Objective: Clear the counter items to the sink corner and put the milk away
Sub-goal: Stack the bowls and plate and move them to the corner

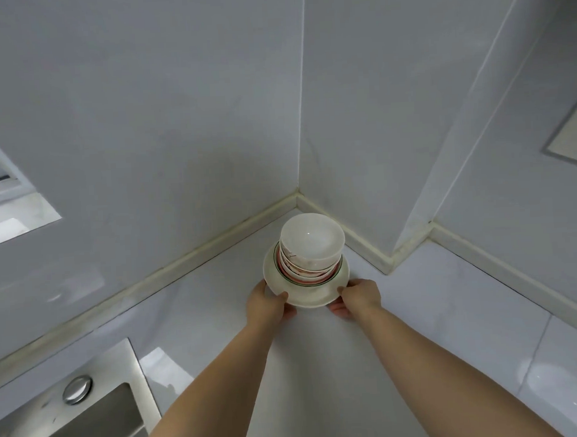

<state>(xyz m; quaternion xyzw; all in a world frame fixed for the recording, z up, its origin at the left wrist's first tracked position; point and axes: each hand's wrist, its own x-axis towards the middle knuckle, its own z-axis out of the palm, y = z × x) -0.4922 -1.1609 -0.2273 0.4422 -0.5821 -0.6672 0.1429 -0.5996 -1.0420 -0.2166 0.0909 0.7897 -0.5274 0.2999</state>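
- Plate (313,300): pale and round, with a thin green line and a red line inside its rim. It carries a stack of bowls (312,247) and lies at the back corner of the surface (321,367), close to where the two tiled walls meet, beyond and to the right of the sink (90,425).
- Stack of bowls: several nested white bowls. The topmost is empty and glossy, and reddish markings show on the sides of those beneath.
- Left hand (268,306) and right hand (359,296): each pinches the plate's near rim, one on either side, thumb on top and fingers curled beneath.
- Contact: whether the plate rests on the surface or is held just above it cannot be told.
- Handling (judged): glazed ceramic, stiff, brittle and smooth enough to slip. As a stack it is probably heavy. The bowls sit loose and could slide or topple if the plate tilts.
- Grip (judged): opposite sides of the rim, plate kept level, lowered gently before the fingers are drawn out.
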